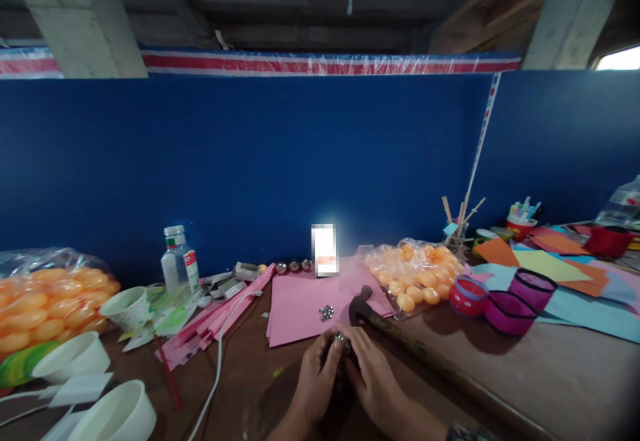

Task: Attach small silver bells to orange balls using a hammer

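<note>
Left hand (313,378) and right hand (374,380) together, both pinching small metal piece (341,338); hold tiny, could slip, roll under hammer (361,308) or off table (500,351)

Pink paper sheets (305,304); orange balls (413,274) in clear bag; magenta cups (520,301); brown desk (525,374); blue wall (300,161) with red-white-blue striped band (325,64).

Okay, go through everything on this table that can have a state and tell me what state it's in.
Left hand: curled on the small metal piece.
Right hand: curled on the same piece.
Hammer: lying flat, not held.
Bottle: upright, cap on.
Bag of orange balls: lying down, full, mouth not visible.
Pink cup: upright, open-topped.
</note>
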Available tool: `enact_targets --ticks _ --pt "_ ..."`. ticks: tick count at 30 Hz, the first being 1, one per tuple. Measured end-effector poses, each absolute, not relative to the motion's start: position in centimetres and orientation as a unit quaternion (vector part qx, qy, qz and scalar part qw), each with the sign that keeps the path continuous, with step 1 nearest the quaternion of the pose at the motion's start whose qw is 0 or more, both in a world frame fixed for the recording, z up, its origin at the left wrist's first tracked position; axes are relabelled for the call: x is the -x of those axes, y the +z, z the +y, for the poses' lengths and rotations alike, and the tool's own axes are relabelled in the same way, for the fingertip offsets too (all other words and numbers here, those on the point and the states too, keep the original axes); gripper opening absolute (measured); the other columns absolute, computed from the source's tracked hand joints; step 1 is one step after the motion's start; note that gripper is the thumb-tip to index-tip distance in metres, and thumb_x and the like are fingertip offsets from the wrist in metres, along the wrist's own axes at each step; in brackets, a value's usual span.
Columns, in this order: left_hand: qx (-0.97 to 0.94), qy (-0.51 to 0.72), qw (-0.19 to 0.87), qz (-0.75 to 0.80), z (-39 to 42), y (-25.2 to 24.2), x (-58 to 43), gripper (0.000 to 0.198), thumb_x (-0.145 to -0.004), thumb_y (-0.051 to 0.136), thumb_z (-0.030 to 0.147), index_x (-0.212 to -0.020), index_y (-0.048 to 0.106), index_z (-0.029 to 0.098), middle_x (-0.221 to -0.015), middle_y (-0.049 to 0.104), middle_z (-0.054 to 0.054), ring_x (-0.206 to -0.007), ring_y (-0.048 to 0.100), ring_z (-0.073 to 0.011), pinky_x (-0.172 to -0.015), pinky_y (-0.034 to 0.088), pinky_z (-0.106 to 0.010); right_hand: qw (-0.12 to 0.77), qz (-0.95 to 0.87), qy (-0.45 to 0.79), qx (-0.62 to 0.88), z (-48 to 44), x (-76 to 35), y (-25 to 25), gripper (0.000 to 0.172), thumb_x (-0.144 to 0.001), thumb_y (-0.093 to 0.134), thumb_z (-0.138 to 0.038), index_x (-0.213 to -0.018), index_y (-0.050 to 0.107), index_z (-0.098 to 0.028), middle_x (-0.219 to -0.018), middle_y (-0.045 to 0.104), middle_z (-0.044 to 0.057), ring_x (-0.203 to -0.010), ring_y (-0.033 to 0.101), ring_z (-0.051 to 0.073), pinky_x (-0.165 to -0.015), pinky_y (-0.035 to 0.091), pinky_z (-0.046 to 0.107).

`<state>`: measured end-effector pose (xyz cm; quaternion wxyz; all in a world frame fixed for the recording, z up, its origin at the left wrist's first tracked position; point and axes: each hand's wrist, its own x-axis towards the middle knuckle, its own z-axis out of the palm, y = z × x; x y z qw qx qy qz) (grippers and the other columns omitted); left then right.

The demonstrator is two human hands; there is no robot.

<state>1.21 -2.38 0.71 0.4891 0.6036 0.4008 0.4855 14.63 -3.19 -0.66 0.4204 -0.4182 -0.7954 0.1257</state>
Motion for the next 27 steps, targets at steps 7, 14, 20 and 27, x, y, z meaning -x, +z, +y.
enact_targets --ticks 7,14,20,27 --pt "-0.614 0.482 0.477 0.404 -2.3 0.8 -1.2 0.041 -0.080 0.048 0.036 -0.117 0.053 0.018 -0.118 0.058 -0.007 -0.110 0.050 -0.0223 -0.098 0.035 -0.036 0.428 -0.794 0.088 0.422 -3.2 -14.7 -1.1 0.052 -0.082 0.042 -0.011 -0.131 0.028 -0.018 -0.122 0.050 0.012 -0.115 0.046 0.022 -0.094 0.043 0.038" --pt "-0.607 0.482 0.476 0.415 -2.5 1.3 -1.2 0.043 -0.077 0.052 0.038 -0.115 0.056 0.018 -0.108 0.064 -0.005 -0.100 0.057 -0.0232 -0.089 0.044 -0.033 0.454 -0.779 0.144 0.409 -3.3 -14.7 -0.5 0.046 -0.082 0.041 -0.010 -0.127 0.036 -0.021 -0.123 0.050 0.010 -0.113 0.047 0.020 -0.095 0.043 0.035" --pt "-0.624 0.483 0.466 0.400 -2.4 0.9 -1.2 0.041 -0.080 0.048 0.035 -0.117 0.054 0.018 -0.113 0.061 -0.006 -0.106 0.053 -0.0225 -0.095 0.038 -0.035 0.462 -0.773 0.162 0.404 -3.2 -14.8 -0.2 0.046 -0.080 0.042 -0.008 -0.123 0.041 -0.021 -0.120 0.053 0.009 -0.111 0.050 0.020 -0.094 0.043 0.036" --pt "-0.609 0.503 0.458 0.408 -2.5 1.0 -1.2 0.039 -0.080 0.048 0.035 -0.113 0.055 0.018 -0.116 0.058 -0.008 -0.111 0.050 -0.0228 -0.098 0.035 -0.036 0.467 -0.763 0.151 0.420 -2.8 -14.6 -1.2 0.054 -0.078 0.045 -0.009 -0.129 0.034 -0.019 -0.125 0.049 0.011 -0.116 0.046 0.021 -0.097 0.040 0.039"
